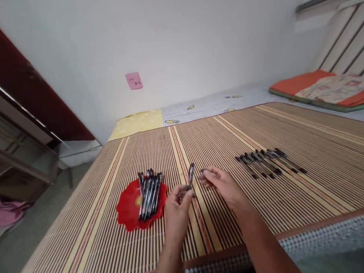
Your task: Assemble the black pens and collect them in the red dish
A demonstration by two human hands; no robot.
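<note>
My left hand [179, 197] pinches a pen [191, 174] between thumb and fingers. The pen stands nearly upright, its dark end up. Just to the right, my right hand [216, 180] is apart from the pen, with thumb and fingertips drawn together. Whether anything small is between them I cannot make out. Left of my left hand lies a red plate [127, 214] with a wavy rim, and a bunch of dark pens [149, 195] rests on it. Beyond my right hand, several more dark pens [267, 162] lie side by side.
A striped mat [111, 246] covers the bed under everything. Behind it are a patterned sheet [201, 109] and the white wall [189, 40] with a pink paper [134, 81]. Folded orange bedding [317, 84] lies at the far right. A pink cloth [6, 211] is at lower left.
</note>
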